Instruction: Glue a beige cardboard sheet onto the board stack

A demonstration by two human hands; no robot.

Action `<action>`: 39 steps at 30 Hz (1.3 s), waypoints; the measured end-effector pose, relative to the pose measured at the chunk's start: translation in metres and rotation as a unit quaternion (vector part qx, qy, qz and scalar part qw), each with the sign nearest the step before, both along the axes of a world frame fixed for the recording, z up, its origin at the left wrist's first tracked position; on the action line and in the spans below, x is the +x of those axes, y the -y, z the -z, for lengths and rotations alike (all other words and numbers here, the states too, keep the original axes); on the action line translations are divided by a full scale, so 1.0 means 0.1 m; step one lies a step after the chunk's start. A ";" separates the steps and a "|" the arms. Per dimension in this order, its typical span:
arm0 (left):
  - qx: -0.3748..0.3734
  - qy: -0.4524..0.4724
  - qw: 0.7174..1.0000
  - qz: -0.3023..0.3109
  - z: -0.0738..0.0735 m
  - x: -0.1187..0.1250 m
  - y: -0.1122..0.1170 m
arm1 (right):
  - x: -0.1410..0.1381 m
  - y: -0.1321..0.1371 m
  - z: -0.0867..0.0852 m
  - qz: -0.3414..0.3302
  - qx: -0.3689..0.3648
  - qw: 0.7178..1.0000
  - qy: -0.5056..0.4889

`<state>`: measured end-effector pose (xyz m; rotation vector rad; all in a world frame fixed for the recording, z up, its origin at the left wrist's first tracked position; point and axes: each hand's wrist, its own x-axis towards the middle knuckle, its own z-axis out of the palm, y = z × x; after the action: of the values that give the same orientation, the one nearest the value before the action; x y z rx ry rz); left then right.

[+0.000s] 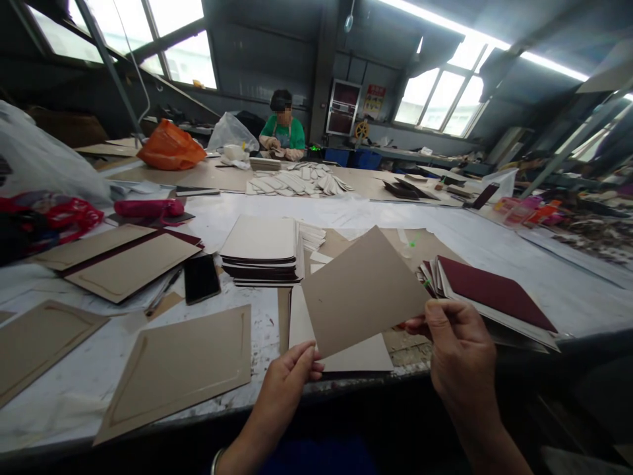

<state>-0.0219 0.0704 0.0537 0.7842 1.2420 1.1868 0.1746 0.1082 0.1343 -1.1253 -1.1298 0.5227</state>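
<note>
Both of my hands hold one grey-brown cardboard sheet [363,290] tilted up above the table's front edge. My left hand [287,386] pinches its lower left corner. My right hand [457,349] pinches its right corner between thumb and fingers. Under the sheet lies another grey board [361,359] on the table. Right of my right hand sits a fanned pile of maroon-faced covers [494,297]. A stack of cream and dark boards [262,251] stands just beyond the sheet.
Large brown boards [182,366] lie at the left front, with a black phone [200,277] behind them. Bags [171,148] and red items crowd the far left. A person in green [283,132] works at the far end, behind spread white pieces [297,181].
</note>
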 end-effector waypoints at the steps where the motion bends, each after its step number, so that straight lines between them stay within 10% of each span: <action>1: -0.005 0.007 1.000 -0.009 0.03 0.00 -0.03 | 0.00 -0.01 0.04 0.000 -0.006 1.000 -0.008; 12: -0.055 0.018 0.994 -0.098 0.03 -0.23 -0.17 | 0.06 0.00 0.59 -0.026 -0.101 0.994 -0.016; 21: -0.035 -0.131 0.984 -0.115 0.30 -0.28 -0.19 | 0.25 0.05 1.05 -0.054 -0.242 0.965 0.089; 39: 0.016 -0.298 0.951 -0.082 0.41 -0.23 -0.12 | 0.43 -0.02 1.26 -0.073 -0.331 0.912 0.232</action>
<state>-0.0448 0.0824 0.0129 1.1313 1.8145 1.1396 0.2178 0.1107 0.0086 -1.8310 -1.5090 0.8176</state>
